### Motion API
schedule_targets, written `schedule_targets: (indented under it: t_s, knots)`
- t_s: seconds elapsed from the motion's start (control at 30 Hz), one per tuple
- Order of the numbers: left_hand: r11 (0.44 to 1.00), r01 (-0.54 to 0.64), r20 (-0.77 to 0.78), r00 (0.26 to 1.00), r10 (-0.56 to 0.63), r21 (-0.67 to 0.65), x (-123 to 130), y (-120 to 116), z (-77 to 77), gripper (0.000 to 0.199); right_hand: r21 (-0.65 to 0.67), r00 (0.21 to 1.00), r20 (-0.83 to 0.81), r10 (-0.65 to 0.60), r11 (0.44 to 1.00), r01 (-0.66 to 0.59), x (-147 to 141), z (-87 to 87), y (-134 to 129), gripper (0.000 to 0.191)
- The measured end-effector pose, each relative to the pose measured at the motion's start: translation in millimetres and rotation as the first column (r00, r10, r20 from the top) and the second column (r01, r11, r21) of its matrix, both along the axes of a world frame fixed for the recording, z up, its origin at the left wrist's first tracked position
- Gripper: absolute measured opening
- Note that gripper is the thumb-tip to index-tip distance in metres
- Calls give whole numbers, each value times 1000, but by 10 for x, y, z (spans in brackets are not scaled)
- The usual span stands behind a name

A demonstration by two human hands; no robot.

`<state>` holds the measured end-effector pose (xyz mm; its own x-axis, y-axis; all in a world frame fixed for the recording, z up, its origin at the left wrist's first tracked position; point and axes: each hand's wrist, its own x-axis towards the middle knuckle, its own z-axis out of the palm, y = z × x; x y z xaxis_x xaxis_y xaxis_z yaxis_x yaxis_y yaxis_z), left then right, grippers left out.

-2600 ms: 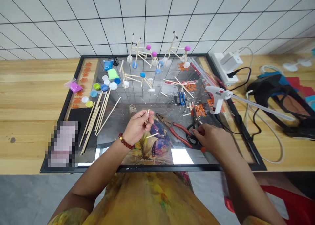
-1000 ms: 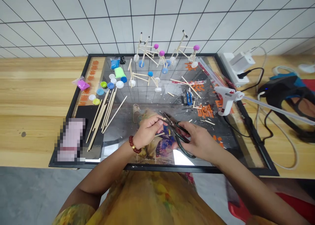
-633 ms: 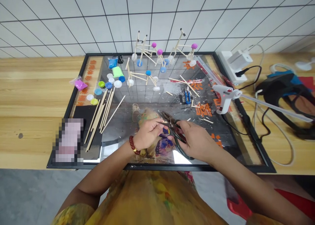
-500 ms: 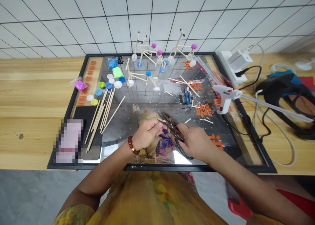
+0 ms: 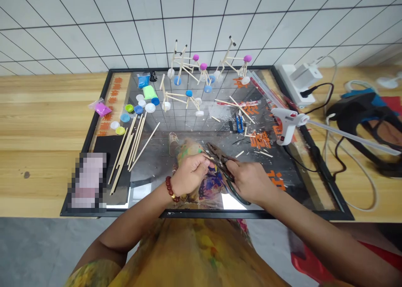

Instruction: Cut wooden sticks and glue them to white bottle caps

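My left hand (image 5: 189,173), with a dark red bead bracelet on its wrist, pinches a short piece of wooden stick (image 5: 207,157) between thumb and fingers. My right hand (image 5: 253,179) is wrapped round a pair of pliers (image 5: 220,154) with dark green handles. The metal jaws point up and left, close beside the stick piece; whether they touch it I cannot tell. Both hands are above the near middle of the glass-topped board (image 5: 176,213). A few cut stick bits (image 5: 266,154) and pale crumbs lie beyond my right hand.
Several stick models (image 5: 176,96) with bottle-cap wheels stand at the back. Long wooden sticks (image 5: 127,147) and coloured caps (image 5: 150,107) lie left, near a blurred-out phone-like object (image 5: 89,180). Blue-handled cutters (image 5: 239,123) lie ahead. A white glue gun (image 5: 287,124) and power strip (image 5: 293,84) are right.
Both hands have shifted slightly right, along with the pliers and the stick piece. The pliers' jaws have moved a little away from my left fingertips. Things on the board stay put.
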<state>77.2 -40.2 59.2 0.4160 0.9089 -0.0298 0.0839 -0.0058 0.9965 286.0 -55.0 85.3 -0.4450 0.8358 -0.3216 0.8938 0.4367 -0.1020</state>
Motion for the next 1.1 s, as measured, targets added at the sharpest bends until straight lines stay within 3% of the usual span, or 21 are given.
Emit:
schedule_targets:
  t_s: [0.17, 0.23, 0.43, 0.57, 0.7, 0.77, 0.9, 1.1]
  knots:
    - [956, 122, 250, 967, -54, -265, -36, 98, 0, 54, -26, 999, -12, 38, 999, -38, 86, -91, 54, 18]
    - [958, 106, 238, 970, -40, -268, -27, 101, -6, 56, -19, 1000, -6, 25, 1000, -25, 73, -80, 62, 18]
    - [993, -38, 26, 999, 41, -114, 61, -1, -24, 57, -19, 999, 40, -9, 1000, 10, -23, 6, 38, 22]
    - [969, 40, 128, 992, -8, -244, 9, 55, 48, 56, -41, 999, 35, 26, 999, -24, 61, -27, 54, 20]
    - [862, 253, 337, 936, -103, -439, -73, 141, 110, 56, -10, 998, -5, 69, 998, -69, 146, -31, 81, 18]
    - [862, 253, 350, 932, -96, -439, -77, 137, 113, 55, 24, 997, -17, 72, 997, -72, 141, -4, 83, 18]
    - [927, 173, 280, 957, -77, -333, -17, 71, 89, 59, 70, 998, -15, 66, 995, -65, 91, 6, 68, 20]
    - [887, 188, 321, 946, -49, -421, -17, 88, 83, 58, 51, 993, -76, 94, 995, -90, 176, -159, 108, 14]
